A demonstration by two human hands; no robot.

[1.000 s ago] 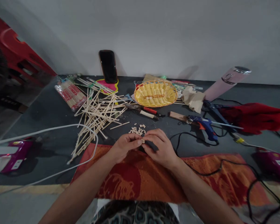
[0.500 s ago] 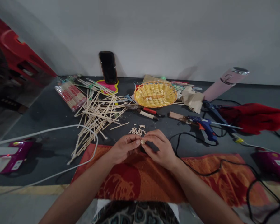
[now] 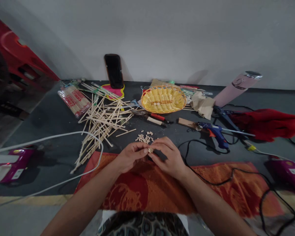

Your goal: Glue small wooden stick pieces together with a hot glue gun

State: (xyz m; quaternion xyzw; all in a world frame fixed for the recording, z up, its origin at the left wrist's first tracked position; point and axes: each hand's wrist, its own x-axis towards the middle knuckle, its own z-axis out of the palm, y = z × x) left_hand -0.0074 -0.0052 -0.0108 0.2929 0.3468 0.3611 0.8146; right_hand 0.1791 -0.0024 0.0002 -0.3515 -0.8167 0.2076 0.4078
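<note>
Between my fingertips is a small cluster of pale wooden pieces (image 3: 150, 150); its exact shape is too small to tell. My left hand (image 3: 132, 156) pinches it from the left with thumb and forefinger. From the other side, the bent fingers and thumb of my right hand (image 3: 169, 158) close on it too. Several short cut stick pieces (image 3: 144, 137) lie loose on the dark table just beyond my fingers. Beneath my hands and forearms spreads an orange and red towel (image 3: 167, 193) along the table's near edge.
Thin wooden sticks (image 3: 100, 123) lie heaped at left, by a wrapped stick pack (image 3: 75, 101). Behind are a phone (image 3: 113, 71), a yellow wicker basket (image 3: 164, 99) and pliers (image 3: 152, 115). At right lie a blue glue gun (image 3: 217, 133), its cable, a pink flask (image 3: 238, 88) and red cloth (image 3: 267, 124).
</note>
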